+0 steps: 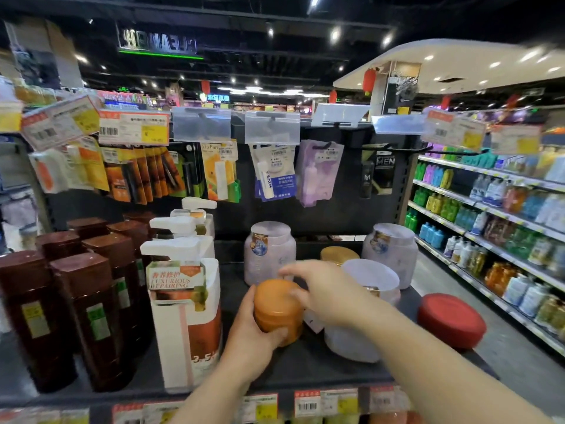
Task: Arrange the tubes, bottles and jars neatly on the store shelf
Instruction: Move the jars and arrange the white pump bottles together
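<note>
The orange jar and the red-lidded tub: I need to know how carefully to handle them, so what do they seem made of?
Orange jar: likely smooth plastic, opaque with a soft sheen. Red-lidded tub: likely plastic too, with a matte, evenly coloured lid. Neither looks like glass, though blur leaves it open.

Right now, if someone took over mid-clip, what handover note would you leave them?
Left hand grips the orange jar from the side; right hand rests open on its lid.
Upright on the shelf: two frosted jars at the back, a gold-lidded jar between them, pump bottles and brown bottles in rows on the left.
Left: set the orange jar down, line up the near white jar and red jar.
</note>
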{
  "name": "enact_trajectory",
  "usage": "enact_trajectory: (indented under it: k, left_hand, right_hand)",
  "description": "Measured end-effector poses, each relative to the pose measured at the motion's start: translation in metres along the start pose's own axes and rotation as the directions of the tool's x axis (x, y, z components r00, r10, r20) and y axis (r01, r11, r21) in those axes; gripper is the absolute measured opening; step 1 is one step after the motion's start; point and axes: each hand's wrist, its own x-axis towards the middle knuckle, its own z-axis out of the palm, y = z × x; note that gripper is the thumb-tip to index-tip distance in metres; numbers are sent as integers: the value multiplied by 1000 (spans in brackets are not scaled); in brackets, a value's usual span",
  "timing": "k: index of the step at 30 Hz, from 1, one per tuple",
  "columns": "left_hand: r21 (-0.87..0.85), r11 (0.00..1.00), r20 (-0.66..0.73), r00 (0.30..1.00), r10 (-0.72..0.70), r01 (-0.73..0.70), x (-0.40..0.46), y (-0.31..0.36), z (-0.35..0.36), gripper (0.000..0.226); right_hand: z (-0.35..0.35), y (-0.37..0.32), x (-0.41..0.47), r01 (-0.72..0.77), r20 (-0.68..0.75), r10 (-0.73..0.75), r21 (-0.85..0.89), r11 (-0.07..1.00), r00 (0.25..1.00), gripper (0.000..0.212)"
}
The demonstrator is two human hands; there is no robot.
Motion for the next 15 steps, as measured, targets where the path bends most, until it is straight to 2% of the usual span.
enact_trajectory:
  k: [3, 5, 12, 15]
  left_hand:
    - [35, 999, -48, 999, -14, 16, 10, -6, 4, 95]
    - [51, 999, -73, 997, -5, 8, 13, -9, 5, 93]
    - [72, 997, -91, 996, 17, -10, 30, -19, 8, 94]
    - [55, 998, -139, 990, -6, 13, 39, -19, 16, 99]
  right_hand:
    - [-40, 26, -8, -37, -255, 82, 176, 984, 964, 29]
    - [-60, 44, -14, -90, -305, 151, 204, 975, 940, 20]
    - [-71, 111, -30, -238, -290, 308, 254, 938, 906, 11]
    - [-64, 139, -29, -278, -216, 319, 200, 939, 923, 14]
